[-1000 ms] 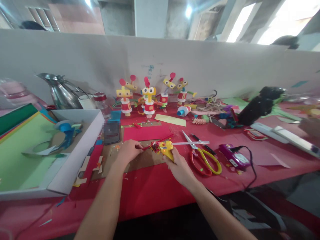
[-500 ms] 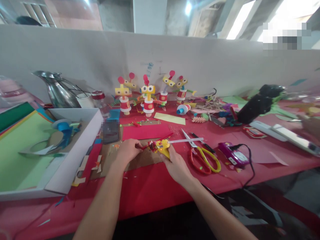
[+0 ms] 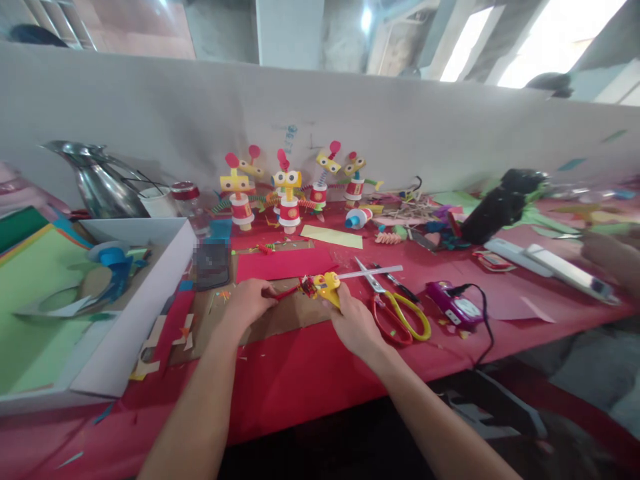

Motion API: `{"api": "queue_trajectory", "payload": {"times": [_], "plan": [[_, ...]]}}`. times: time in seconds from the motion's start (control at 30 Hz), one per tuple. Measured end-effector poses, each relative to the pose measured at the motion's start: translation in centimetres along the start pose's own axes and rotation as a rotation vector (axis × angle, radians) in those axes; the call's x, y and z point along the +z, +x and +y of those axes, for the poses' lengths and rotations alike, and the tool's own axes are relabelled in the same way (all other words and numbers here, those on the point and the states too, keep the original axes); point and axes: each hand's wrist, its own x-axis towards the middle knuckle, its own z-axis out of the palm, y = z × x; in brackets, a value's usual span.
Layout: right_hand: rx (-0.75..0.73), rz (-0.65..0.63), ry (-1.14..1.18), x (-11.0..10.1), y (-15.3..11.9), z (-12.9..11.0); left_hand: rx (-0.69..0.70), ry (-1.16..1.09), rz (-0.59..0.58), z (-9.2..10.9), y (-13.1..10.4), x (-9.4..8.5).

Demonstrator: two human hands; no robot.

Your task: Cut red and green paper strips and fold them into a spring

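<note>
My right hand (image 3: 353, 319) is closed on a yellow glue gun (image 3: 329, 287), with a clear glue stick (image 3: 375, 271) jutting out of its back toward the right. The gun's nozzle end points left and is covered with red bits. My left hand (image 3: 253, 301) pinches a thin red strip (image 3: 287, 292) that reaches to the nozzle end. Both hands are over a piece of brown cardboard (image 3: 287, 321). A red paper sheet (image 3: 285, 264) lies just behind them.
Large scissors (image 3: 397, 310) and a purple power adapter (image 3: 456, 305) lie at the right. Several paper figures (image 3: 290, 208) stand behind. A white box (image 3: 135, 320) of coloured paper is at the left. Another person's hand (image 3: 613, 257) shows at the far right.
The whole view has shifted, so objects appear further left. My left hand has moved slightly away from the glue gun, and more of the red strip shows. A person's hand shows more at the right.
</note>
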Motion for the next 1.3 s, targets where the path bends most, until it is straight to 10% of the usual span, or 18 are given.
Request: {"api": "queue_trajectory", "payload": {"times": [1.3], "plan": [[0.206,0.122,-0.08,-3.9,4.1,5.3,-0.003,-0.055,-0.043,-0.1,0.3,-0.2]]}}
